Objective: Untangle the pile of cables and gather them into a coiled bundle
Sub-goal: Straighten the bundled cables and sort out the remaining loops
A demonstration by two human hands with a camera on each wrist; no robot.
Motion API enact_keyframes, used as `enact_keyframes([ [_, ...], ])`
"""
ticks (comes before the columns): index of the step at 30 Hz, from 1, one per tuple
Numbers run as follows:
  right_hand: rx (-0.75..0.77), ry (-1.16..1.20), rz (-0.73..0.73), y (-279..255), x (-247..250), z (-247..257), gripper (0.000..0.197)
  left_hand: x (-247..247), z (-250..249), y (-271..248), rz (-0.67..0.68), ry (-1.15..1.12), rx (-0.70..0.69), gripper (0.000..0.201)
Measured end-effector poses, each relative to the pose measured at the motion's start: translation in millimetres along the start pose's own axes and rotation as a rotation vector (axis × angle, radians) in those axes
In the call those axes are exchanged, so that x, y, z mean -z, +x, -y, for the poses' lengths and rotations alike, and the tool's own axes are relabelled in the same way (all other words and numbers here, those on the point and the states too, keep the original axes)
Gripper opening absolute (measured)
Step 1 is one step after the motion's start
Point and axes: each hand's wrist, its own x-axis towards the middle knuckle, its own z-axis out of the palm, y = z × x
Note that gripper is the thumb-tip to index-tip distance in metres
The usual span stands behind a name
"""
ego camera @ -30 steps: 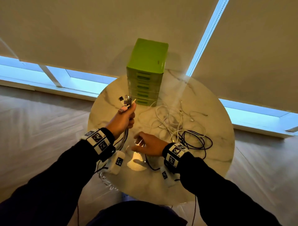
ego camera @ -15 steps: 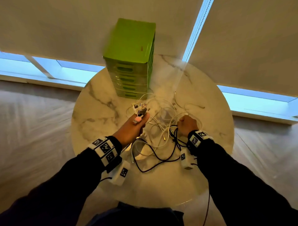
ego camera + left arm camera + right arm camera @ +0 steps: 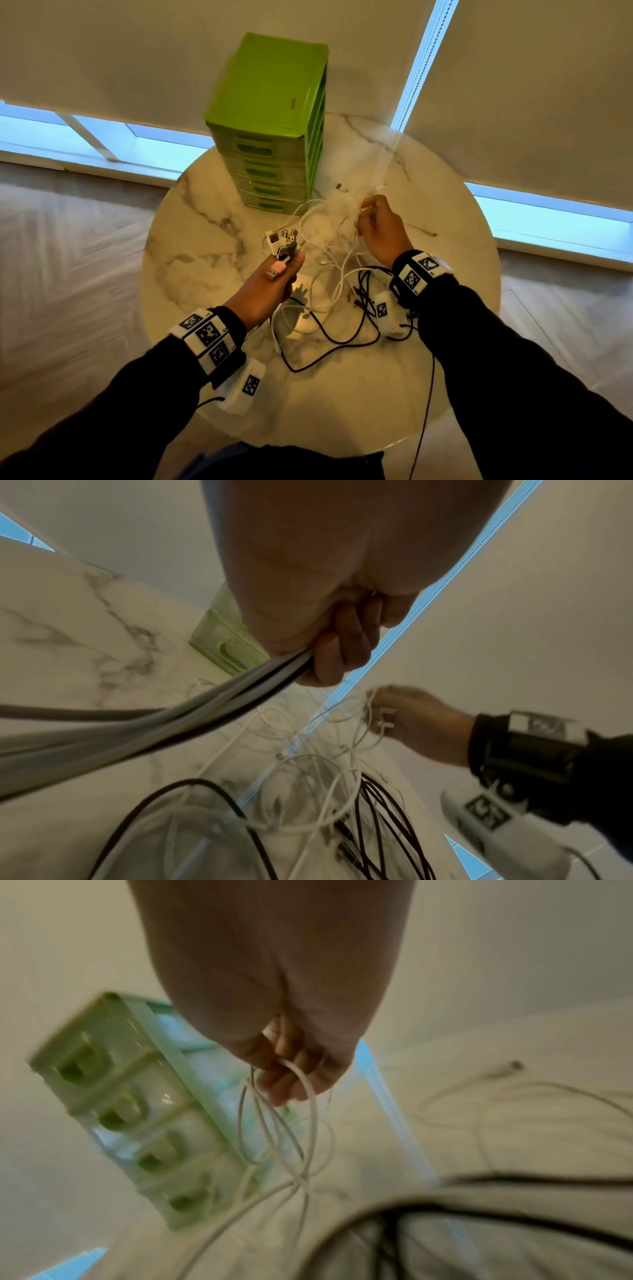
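A tangle of white cables (image 3: 329, 246) and black cables (image 3: 346, 329) lies on the round marble table (image 3: 191, 240). My left hand (image 3: 274, 284) grips a bunch of cable ends above the table, with several USB plugs (image 3: 282, 241) sticking up past the thumb. In the left wrist view the held cables (image 3: 212, 696) run out below my curled fingers (image 3: 339, 642). My right hand (image 3: 378, 229) is lifted to the right of the plugs and holds white cable loops (image 3: 291, 1118), which hang from its curled fingers (image 3: 284, 1074).
A green drawer unit (image 3: 270, 126) stands at the back of the table, close behind the cables. A loose cable end (image 3: 424, 231) lies to the right of my right hand. Window blinds hang behind the table, and floor surrounds it.
My right hand went from low near the table's front edge into the white tangle, closed on loops and lifted them toward the drawer unit. My left hand kept hold of the plug ends.
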Motion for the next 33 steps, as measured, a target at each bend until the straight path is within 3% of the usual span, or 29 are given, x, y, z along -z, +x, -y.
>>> enact_keyframes([
  [3, 0.129, 0.206, 0.085, -3.4, 3.8, 40.8, 0.017, -1.4, -2.4, -1.3, -0.026, 0.029, -0.014, 0.023],
  [6, 0.135, -0.085, 0.227, -11.1, 3.8, 49.6, 0.022, -0.6, -7.6, -4.6, -0.039, -0.037, -0.027, 0.022],
  [10, -0.2, -0.529, 0.189, -20.4, 12.0, 27.9, 0.028, 4.1, -12.2, -10.6, -0.072, -0.117, -0.01, 0.022],
  [13, -0.317, -0.487, 0.066, -28.4, 25.9, 24.1, 0.033, 7.0, -11.7, -14.8, -0.062, -0.138, -0.035, 0.022],
  [15, -0.238, -0.407, -0.098, -33.8, 35.4, 30.1, 0.031, 7.8, -9.4, -17.6, -0.043, -0.132, -0.069, 0.021],
  [18, 0.082, -0.292, -0.212, -48.3, 43.7, 53.0, 0.035, 8.5, -4.3, -18.6, -0.038, -0.087, -0.084, 0.018],
  [19, 0.17, -0.224, -0.146, -55.1, 43.7, 62.8, 0.038, 8.9, -2.3, -18.6, -0.041, -0.076, -0.083, 0.021],
  [21, 0.254, -0.165, 0.133, -70.8, 42.9, 85.1, 0.043, 9.6, -2.0, -20.7, -0.043, -0.079, -0.093, 0.023],
  [23, 0.246, -0.297, 0.379, -80.8, 38.7, 94.4, 0.041, 10.5, -5.8, -25.1, -0.035, -0.122, -0.125, 0.011],
  [24, 0.216, -0.407, 0.413, -82.7, 36.1, 93.2, 0.035, 11.0, -8.5, -27.2, -0.045, -0.15, -0.13, 0.014],
  [26, 0.07, -0.552, 0.278, -83.2, 33.5, 87.5, 0.025, 14.8, -11.4, -29.7, -0.065, -0.198, -0.132, 0.023],
  [28, -0.042, -0.541, -0.012, -84.2, 33.9, 82.6, 0.025, 21.2, -9.6, -30.1, -0.061, -0.21, -0.138, 0.027],
  [31, -0.032, -0.224, -0.363, -86.3, 39.8, 89.5, 0.024, 29.6, -6.2, -30.5, -0.042, -0.253, -0.126, 0.028],
  [33, 0.006, -0.001, -0.42, -90.9, 35.9, 105.2, 0.021, 32.6, -4.8, -31.3, -0.03, -0.309, -0.113, 0.029],
])
